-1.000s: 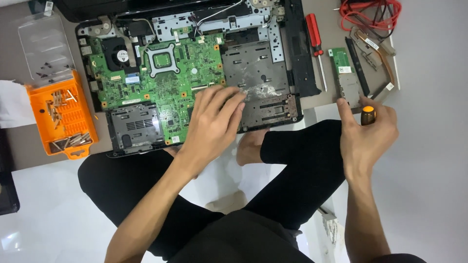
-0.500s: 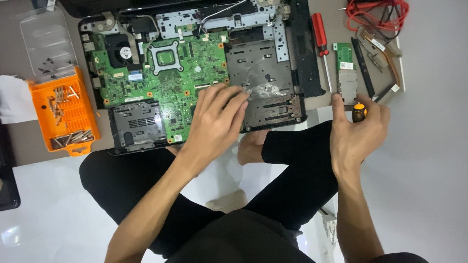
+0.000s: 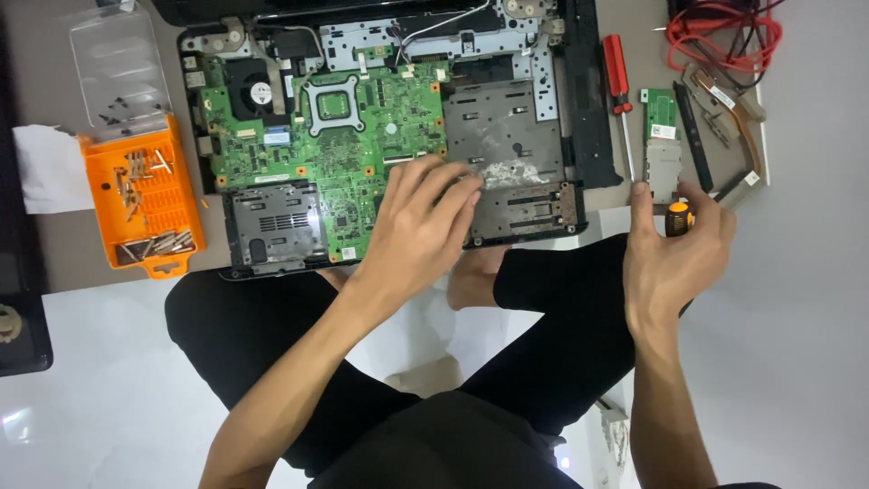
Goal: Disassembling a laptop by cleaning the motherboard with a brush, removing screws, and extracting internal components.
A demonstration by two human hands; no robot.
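Observation:
An opened laptop base (image 3: 579,136) lies on the floor in front of my crossed legs, its green motherboard (image 3: 344,154) exposed. My left hand (image 3: 421,226) rests flat on the board's lower right part, fingers spread toward the grey metal bay (image 3: 507,127). To the right of the laptop, my right hand (image 3: 674,258) grips a small screwdriver with an orange and black handle (image 3: 677,217). Just beyond its fingertips lies a small green circuit card (image 3: 661,136).
A red-handled screwdriver (image 3: 617,77) lies beside the laptop's right edge. Red cables (image 3: 724,27), a copper heat pipe (image 3: 742,118) and a black strip (image 3: 692,127) lie at the far right. An orange bit case (image 3: 154,208) with a clear lid (image 3: 118,68) sits left.
My right hand with the small screwdriver has shifted slightly left, closer to my knee. My left hand stays on the motherboard.

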